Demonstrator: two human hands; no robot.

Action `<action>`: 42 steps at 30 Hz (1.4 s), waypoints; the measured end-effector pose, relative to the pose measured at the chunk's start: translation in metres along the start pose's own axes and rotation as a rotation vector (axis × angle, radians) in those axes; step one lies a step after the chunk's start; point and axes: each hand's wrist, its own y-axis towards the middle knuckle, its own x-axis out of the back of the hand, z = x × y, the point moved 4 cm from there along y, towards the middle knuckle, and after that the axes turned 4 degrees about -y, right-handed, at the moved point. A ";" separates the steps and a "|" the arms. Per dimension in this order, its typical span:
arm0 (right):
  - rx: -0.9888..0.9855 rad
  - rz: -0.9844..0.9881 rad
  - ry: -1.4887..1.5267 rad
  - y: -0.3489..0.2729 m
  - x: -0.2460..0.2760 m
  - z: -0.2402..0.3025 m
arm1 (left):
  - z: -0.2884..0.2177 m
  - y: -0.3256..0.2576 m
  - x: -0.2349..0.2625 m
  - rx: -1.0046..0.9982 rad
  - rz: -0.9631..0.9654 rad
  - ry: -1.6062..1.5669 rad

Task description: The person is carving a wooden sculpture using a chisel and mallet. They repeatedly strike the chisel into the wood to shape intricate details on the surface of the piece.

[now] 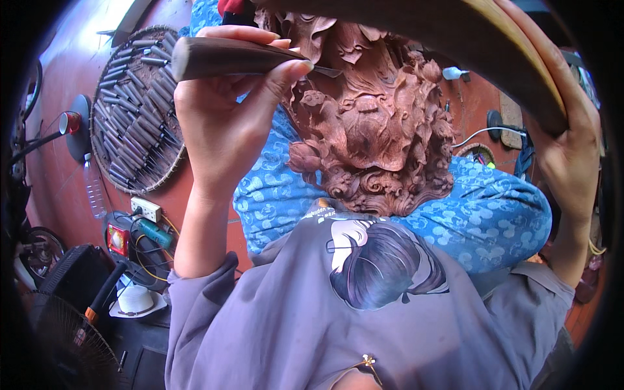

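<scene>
My left hand (227, 110) is closed around a carving chisel (224, 57) with a thick dark wooden handle, its thumb and fingers pinching near the blade. The thin blade points right, its tip by the upper part of a reddish-brown wood carving (377, 123). That carving, dense with leaf-like folds, scrolls and buds, rests between my legs. At the upper right, my right hand (572, 143) grips a large dark wooden club (455, 39), very close to the camera. The club crosses the top of the view and hides part of the carving; its far end runs out of frame.
A round woven basket (140, 120) full of dark-handled chisels sits on the red tiled floor at left. Near it are a plastic bottle (94, 188), a power strip (146, 209) with cords and a white hat (135, 300). A small basket (478, 153) stands at right.
</scene>
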 end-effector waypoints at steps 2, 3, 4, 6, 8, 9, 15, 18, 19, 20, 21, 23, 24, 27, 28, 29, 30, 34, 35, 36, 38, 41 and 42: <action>-0.020 0.004 0.079 0.004 -0.007 -0.002 | 0.006 0.000 -0.001 0.063 0.064 0.036; -0.025 0.021 0.068 0.006 -0.010 -0.003 | 0.012 -0.001 -0.004 0.096 0.105 0.046; -0.029 0.038 0.057 0.008 -0.014 -0.003 | 0.015 -0.004 -0.008 0.090 0.194 0.160; -0.039 0.068 0.042 0.011 -0.021 -0.005 | 0.026 -0.008 -0.015 0.076 0.267 0.176; -0.048 0.088 0.038 0.011 -0.027 -0.007 | 0.037 -0.011 -0.018 0.090 0.291 0.178; -0.051 0.095 0.037 0.011 -0.029 -0.009 | 0.041 -0.012 -0.019 0.087 0.309 0.194; -0.158 0.108 0.146 0.005 -0.036 -0.019 | 0.043 -0.011 -0.015 0.032 0.247 0.087; -0.130 0.114 0.142 0.007 -0.038 -0.015 | 0.038 -0.009 -0.001 0.143 0.214 0.112; -0.158 0.123 0.147 0.008 -0.038 -0.016 | 0.035 -0.007 0.003 0.131 0.189 0.058; -0.171 0.110 0.118 0.010 -0.039 -0.016 | 0.034 -0.005 0.005 0.116 0.204 0.079; -0.191 0.108 0.127 0.011 -0.039 -0.016 | 0.033 -0.004 0.006 0.078 0.217 0.084; -0.136 0.093 0.111 0.014 -0.042 -0.014 | 0.032 -0.001 0.007 0.000 0.246 0.115; -0.140 0.092 0.033 0.015 -0.043 -0.014 | 0.034 -0.002 0.008 0.047 0.224 0.106; -0.139 0.112 0.128 0.018 -0.047 -0.015 | 0.039 -0.004 0.008 0.149 0.202 0.110; -0.147 0.121 0.120 0.019 -0.048 -0.016 | 0.041 -0.004 0.007 0.165 0.207 0.114; -0.171 0.133 0.188 0.019 -0.050 -0.017 | 0.041 -0.004 0.007 0.140 0.209 0.109; -0.168 0.135 0.188 0.019 -0.051 -0.017 | 0.041 -0.005 0.006 0.116 0.212 0.104; -0.171 0.143 0.113 0.018 -0.054 -0.015 | 0.041 -0.007 0.002 0.051 0.252 0.141; -0.148 0.140 0.126 0.018 -0.055 -0.014 | 0.041 -0.007 0.001 0.044 0.249 0.154; -0.146 0.145 0.113 0.019 -0.055 -0.013 | 0.041 -0.008 0.001 0.035 0.240 0.158; -0.156 0.167 0.098 0.019 -0.056 -0.013 | 0.041 -0.009 0.000 -0.001 0.230 0.182; -0.181 0.207 0.084 0.019 -0.056 -0.014 | 0.042 -0.010 -0.001 -0.077 0.226 0.226; -0.180 0.212 0.073 0.019 -0.057 -0.014 | 0.042 -0.010 -0.001 -0.098 0.226 0.233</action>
